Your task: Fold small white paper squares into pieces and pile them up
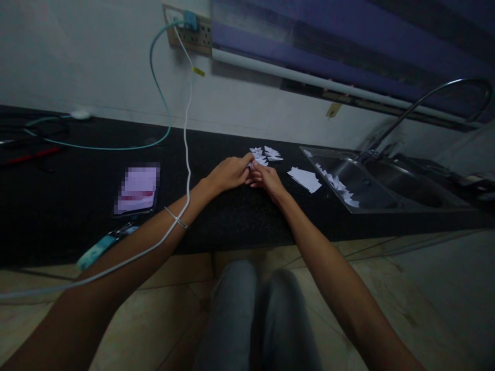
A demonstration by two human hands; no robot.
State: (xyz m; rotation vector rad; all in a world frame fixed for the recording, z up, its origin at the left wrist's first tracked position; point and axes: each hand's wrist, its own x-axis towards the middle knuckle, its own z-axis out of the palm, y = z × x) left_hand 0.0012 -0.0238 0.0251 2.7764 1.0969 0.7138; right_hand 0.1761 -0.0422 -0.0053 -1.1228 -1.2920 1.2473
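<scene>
Both hands meet over the black countertop. My left hand and my right hand are closed, fingertips together around a small white piece of paper that is mostly hidden by the fingers. Just behind them lies a group of small pointed folded paper pieces. To the right of my right hand, flat white paper slips rest in a loose stack. More folded paper pieces line the left rim of the sink.
A metal sink with a curved faucet is at the right. Left stand a lit phone and a teal strap. A white cable hangs from the wall socket and crosses my left forearm.
</scene>
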